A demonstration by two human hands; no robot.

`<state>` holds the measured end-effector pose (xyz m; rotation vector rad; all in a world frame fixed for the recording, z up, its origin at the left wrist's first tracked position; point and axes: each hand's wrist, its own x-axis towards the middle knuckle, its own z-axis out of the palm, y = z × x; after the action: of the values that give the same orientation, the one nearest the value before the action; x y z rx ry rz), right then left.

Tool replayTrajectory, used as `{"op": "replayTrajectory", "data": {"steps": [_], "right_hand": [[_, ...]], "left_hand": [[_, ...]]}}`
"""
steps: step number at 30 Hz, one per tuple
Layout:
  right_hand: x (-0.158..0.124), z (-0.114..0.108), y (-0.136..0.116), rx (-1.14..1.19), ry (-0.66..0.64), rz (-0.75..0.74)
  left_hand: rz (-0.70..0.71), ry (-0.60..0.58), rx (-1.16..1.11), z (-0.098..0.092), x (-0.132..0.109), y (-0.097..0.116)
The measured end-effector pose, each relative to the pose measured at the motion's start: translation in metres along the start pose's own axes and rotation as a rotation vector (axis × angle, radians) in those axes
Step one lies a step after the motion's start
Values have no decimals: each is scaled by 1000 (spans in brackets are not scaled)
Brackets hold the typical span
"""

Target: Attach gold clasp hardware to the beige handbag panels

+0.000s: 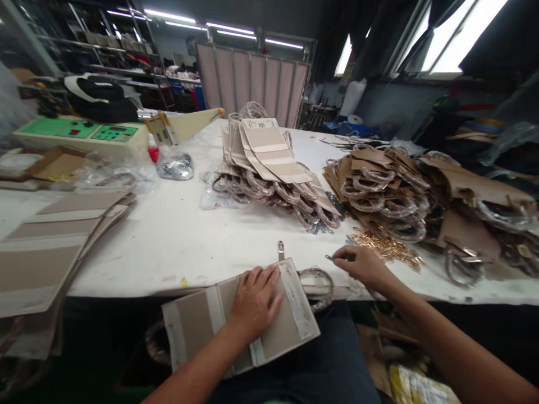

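Observation:
My left hand lies flat, fingers stretched out, on a beige bag panel with pale strips across it. That panel rests partly over the table's front edge, and a plastic-wrapped handle sticks out at its right side. A short strap with a metal piece projects from the panel's far edge. Above the table to the right, my right hand pinches a small flat metal piece between thumb and fingertips. Close behind that hand lies a heap of small gold-coloured metal pieces.
Stacked beige panels with wrapped handles stand mid-table. Brown bag pieces pile up at the right. More panels lie at the left, below a machine with green control panels. A plastic bag of metal parts sits nearby.

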<state>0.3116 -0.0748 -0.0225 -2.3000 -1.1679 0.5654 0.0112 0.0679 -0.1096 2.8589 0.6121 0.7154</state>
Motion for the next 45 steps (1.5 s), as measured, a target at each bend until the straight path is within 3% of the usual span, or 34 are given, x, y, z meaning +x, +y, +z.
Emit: {"op": "replayTrajectory", "data": {"steps": [3, 6, 9, 15, 23, 27, 30, 35, 39, 45], "right_hand": [[1, 37, -53, 157, -176, -148], [10, 70, -82, 177, -294, -217], [18, 85, -86, 128, -296, -209], [22, 87, -82, 62, -238, -214], [8, 98, -81, -188, -52, -266], [5, 93, -78, -287, -96, -333], [25, 78, -64, -287, -106, -204], [81, 47, -29, -437, 32, 57], [111, 37, -14, -500, 74, 160], [111, 33, -2, -515, 28, 130]], "left_hand": [[-34, -36, -32, -3, -1, 2], [-52, -60, -70, -6, -2, 3], [-72, -59, -112, -8, -1, 4], [-121, -30, -177, -11, 13, 6], [-132, 62, -179, -4, 28, 2], [-155, 66, -173, -4, 31, 2], [-172, 75, -176, -4, 33, 2], [-167, 93, -185, -1, 33, -1], [-160, 103, -196, 1, 33, -3], [-171, 96, -196, 2, 33, -3]]}}
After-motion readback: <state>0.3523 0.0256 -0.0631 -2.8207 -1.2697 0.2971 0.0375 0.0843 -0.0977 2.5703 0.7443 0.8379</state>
